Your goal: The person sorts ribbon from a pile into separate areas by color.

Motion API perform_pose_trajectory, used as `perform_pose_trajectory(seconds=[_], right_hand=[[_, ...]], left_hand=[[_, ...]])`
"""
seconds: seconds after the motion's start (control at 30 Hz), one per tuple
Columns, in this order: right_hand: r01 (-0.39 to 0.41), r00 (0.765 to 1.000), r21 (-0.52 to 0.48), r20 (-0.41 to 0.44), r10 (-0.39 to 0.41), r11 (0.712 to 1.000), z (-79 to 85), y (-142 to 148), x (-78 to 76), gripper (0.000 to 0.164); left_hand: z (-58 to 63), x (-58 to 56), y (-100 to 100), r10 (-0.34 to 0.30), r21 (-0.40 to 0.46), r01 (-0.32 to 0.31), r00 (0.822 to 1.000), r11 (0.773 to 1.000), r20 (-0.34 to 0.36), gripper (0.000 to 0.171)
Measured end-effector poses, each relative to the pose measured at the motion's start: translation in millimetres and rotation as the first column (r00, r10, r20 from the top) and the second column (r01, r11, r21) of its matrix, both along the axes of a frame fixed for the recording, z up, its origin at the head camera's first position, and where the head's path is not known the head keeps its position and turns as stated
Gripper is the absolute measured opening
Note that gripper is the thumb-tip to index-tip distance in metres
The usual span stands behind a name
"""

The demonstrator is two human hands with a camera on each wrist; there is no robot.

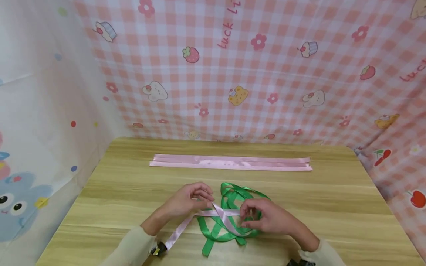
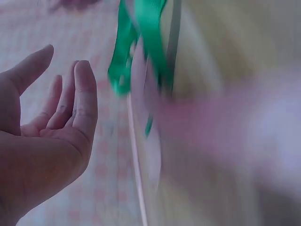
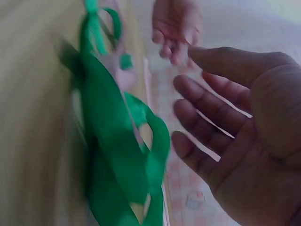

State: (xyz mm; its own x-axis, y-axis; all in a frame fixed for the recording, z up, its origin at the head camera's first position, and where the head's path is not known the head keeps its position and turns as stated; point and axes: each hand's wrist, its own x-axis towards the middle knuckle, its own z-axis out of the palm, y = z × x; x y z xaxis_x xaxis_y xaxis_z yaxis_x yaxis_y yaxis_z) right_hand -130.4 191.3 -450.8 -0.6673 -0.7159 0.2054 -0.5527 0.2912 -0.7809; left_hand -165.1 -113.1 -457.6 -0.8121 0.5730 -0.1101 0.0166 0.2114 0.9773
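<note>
A loosely tangled green ribbon point(image 1: 208, 246) lies on the table between the two hands. Across it runs a pale pink ribbon point(image 1: 225, 219), which crosses itself and trails down beside the left forearm. My left hand point(image 1: 194, 198) hovers at the pink ribbon's left side; its thumb and fingers stand apart in the left wrist view, with nothing between them. Over the right side of the green ribbon is my right hand point(image 1: 266, 215), fingers loosely bent and thumb apart. In the right wrist view the green ribbon point(image 3: 113, 127) passes beside that hand, not inside it.
Several pink ribbon strips point(image 1: 229, 163) lie flat side by side toward the table's back edge. Behind the wooden table point(image 1: 133, 192) hangs a pink checked cloth point(image 1: 213, 74), and a white printed cloth point(image 1: 40, 92) hangs at the left.
</note>
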Motion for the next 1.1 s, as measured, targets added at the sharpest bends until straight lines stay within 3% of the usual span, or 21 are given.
perform_pose_trajectory(seconds=[0.1, 0.23, 0.4, 0.5, 0.57, 0.67, 0.83, 1.0, 1.1], right_hand=[[-0.045, 0.999, 0.080, -0.011, 0.046, 0.996, -5.0, -10, 5.7, 0.017], [-0.011, 1.000, 0.169, 0.000, 0.011, 0.986, -12.5, -18, 9.0, 0.015], [0.013, 1.000, 0.236, 0.001, -0.014, 0.972, -18.9, -22, 12.3, 0.015], [0.012, 1.000, 0.258, -0.006, -0.011, 0.966, -20.8, -23, 14.7, 0.016], [0.005, 1.000, 0.253, 0.006, -0.006, 0.967, -21.4, -24, 15.8, 0.016], [-0.007, 1.000, 0.231, 0.020, 0.002, 0.973, -21.1, -24, 16.9, 0.015], [0.008, 0.998, 0.169, 0.057, -0.018, 0.986, -20.0, -22, 19.0, 0.014], [0.102, 0.985, 0.072, 0.131, -0.111, 0.992, -14.8, -22, 20.9, 0.021], [0.165, 0.968, 0.000, 0.194, -0.162, 0.986, -9.1, -23, 21.4, 0.023]], left_hand=[[-4.1, 10.3, 17, -0.053, -0.019, 0.053, 0.998, 0.998, -0.016, 0.030], [-10.4, 18.7, 34, -0.115, -0.062, 0.110, 0.989, 0.992, -0.092, 0.025], [-20.5, 25.0, 47, -0.240, -0.212, 0.191, 0.942, 0.958, -0.234, 0.031], [-25.4, 26.7, 52, -0.294, -0.297, 0.206, 0.909, 0.933, -0.295, 0.036], [-27.4, 27.3, 54, -0.302, -0.322, 0.199, 0.900, 0.926, -0.313, 0.035], [-27.6, 28.1, 55, -0.293, -0.320, 0.191, 0.906, 0.928, -0.306, 0.030], [-21.7, 29.8, 53, -0.259, -0.267, 0.191, 0.934, 0.945, -0.246, 0.025], [-6.3, 28.7, 48, -0.170, -0.149, 0.145, 0.971, 0.978, -0.168, 0.031], [5.8, 27.3, 45, -0.129, -0.095, 0.115, 0.978, 0.989, -0.161, 0.029]])
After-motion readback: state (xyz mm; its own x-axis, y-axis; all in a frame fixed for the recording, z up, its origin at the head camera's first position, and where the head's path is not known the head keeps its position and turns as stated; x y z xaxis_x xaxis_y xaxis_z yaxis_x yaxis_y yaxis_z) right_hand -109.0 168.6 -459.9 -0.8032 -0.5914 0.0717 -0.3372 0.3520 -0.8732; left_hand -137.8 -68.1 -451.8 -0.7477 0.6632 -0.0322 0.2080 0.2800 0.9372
